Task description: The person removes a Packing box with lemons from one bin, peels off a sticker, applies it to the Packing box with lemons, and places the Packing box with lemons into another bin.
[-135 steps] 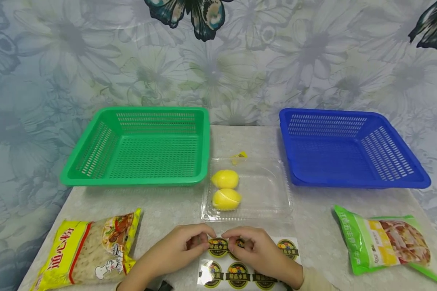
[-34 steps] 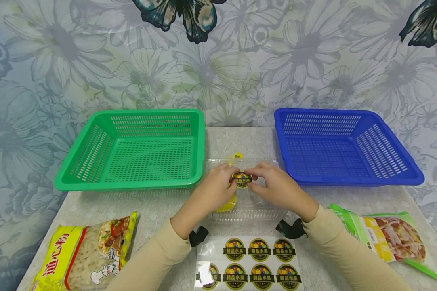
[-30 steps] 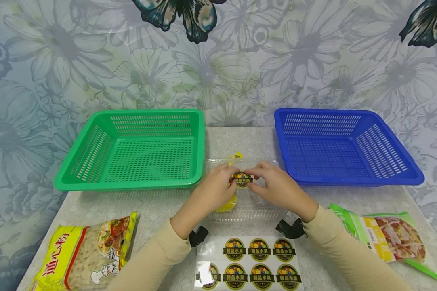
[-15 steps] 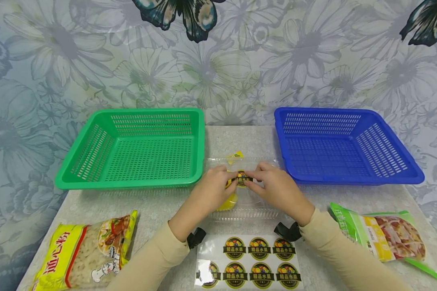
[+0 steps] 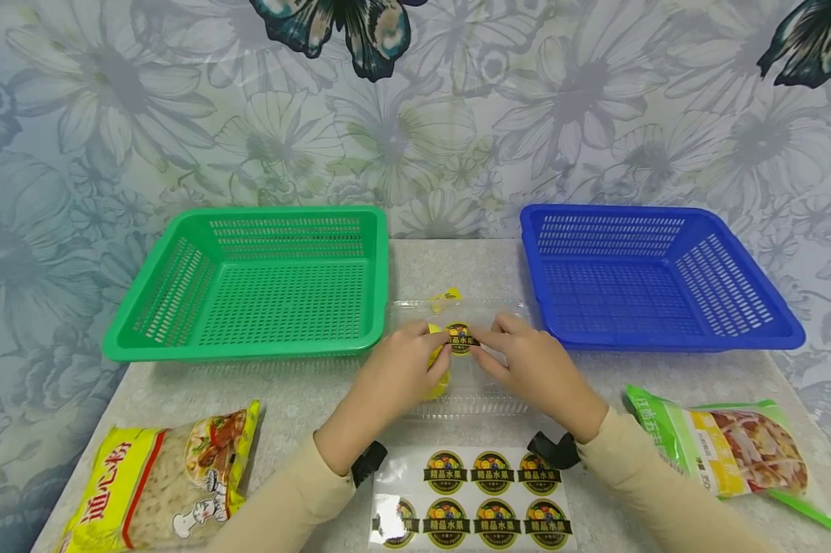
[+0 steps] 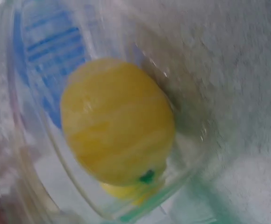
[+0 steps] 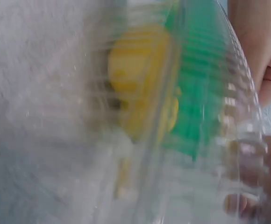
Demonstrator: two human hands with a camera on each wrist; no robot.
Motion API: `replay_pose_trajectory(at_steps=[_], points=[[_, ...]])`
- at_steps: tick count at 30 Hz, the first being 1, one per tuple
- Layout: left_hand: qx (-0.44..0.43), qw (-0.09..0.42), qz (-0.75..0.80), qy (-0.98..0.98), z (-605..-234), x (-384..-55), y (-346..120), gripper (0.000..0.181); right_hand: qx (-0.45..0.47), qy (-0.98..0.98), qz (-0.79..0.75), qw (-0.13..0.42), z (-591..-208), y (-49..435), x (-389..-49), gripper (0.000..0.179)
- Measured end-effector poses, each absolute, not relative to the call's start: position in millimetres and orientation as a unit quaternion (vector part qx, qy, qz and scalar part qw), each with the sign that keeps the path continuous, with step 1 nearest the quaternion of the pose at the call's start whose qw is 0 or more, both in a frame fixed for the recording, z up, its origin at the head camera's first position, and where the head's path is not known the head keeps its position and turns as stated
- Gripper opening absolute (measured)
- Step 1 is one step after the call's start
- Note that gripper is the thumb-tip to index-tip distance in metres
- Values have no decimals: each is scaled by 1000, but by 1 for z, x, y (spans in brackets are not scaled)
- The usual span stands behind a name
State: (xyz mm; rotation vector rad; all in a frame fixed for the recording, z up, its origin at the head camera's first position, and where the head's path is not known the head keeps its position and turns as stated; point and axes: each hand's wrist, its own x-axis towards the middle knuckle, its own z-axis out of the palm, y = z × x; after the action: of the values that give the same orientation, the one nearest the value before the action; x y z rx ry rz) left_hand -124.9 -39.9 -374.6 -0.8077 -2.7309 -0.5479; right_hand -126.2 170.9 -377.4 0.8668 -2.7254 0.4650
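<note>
A round black-and-gold fruit sticker (image 5: 461, 336) lies over the top of the clear plastic container (image 5: 481, 403). My left hand (image 5: 391, 372) touches its left edge with thumb and forefinger tips together. At the opposite edge, extended fingers of my right hand (image 5: 543, 376) press on the sticker. Yellow lemons (image 5: 439, 385) sit under the clear plastic, partly covered by my left hand. Through the container wall the left wrist view shows one lemon (image 6: 117, 121) up close; in the blurred right wrist view lemons (image 7: 138, 74) show behind ridged plastic.
A sheet of matching stickers (image 5: 471, 495) lies in front of the container. The green basket (image 5: 249, 352) stands at left, the blue basket (image 5: 671, 342) at right. A yellow pasta bag (image 5: 163, 480) and a green food bag (image 5: 726, 445) flank the table. A small yellow tag (image 5: 448, 296) is behind.
Both hands have moved from the sticker sheet up to the container with one sticker. In the last second the fingers have shifted toward the sticker's edges, and it shows flatter.
</note>
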Motion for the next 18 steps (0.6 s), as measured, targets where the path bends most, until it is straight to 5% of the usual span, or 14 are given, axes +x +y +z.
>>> replay_pose_trajectory(at_steps=[18], points=[[-267,163,-159,-936,-377,-116,-43,20,304,-928,148,157,-381,170,-121,30]])
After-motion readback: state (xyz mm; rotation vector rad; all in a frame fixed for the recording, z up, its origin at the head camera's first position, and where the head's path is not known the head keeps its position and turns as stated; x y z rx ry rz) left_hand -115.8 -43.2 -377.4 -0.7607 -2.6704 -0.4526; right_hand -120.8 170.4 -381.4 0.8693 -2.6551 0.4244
